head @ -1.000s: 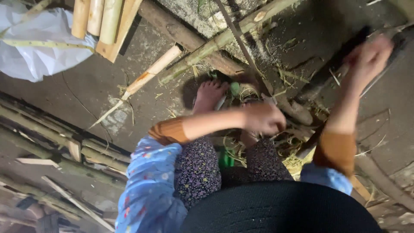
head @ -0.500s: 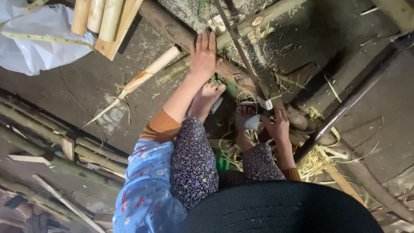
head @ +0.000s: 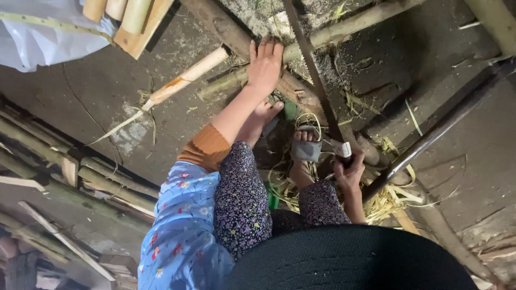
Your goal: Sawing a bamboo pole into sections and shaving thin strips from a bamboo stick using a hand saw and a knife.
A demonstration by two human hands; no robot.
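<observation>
My left hand [head: 264,65] presses flat on a green bamboo pole [head: 344,28] where it crosses a thick brown log [head: 226,33]. My right hand [head: 348,173] grips the handle of a long saw; its toothed blade [head: 310,64] runs up across the pole just right of my left hand. My bare left foot [head: 262,119] and my right foot in a grey sandal [head: 305,146] rest on the ground between my hands, among straw-like shavings.
A split pale bamboo piece [head: 177,86] lies left of the log. Cut bamboo sections [head: 124,12] and white plastic sheeting [head: 37,40] sit top left. Stacked bamboo strips [head: 59,172] lie at left. A dark pole [head: 435,131] slants at right.
My right hand has closed on the saw handle and the blade now lies across the pole. My left hand stays pressed on the pole. A second ago both hands were elsewhere, the right raised.
</observation>
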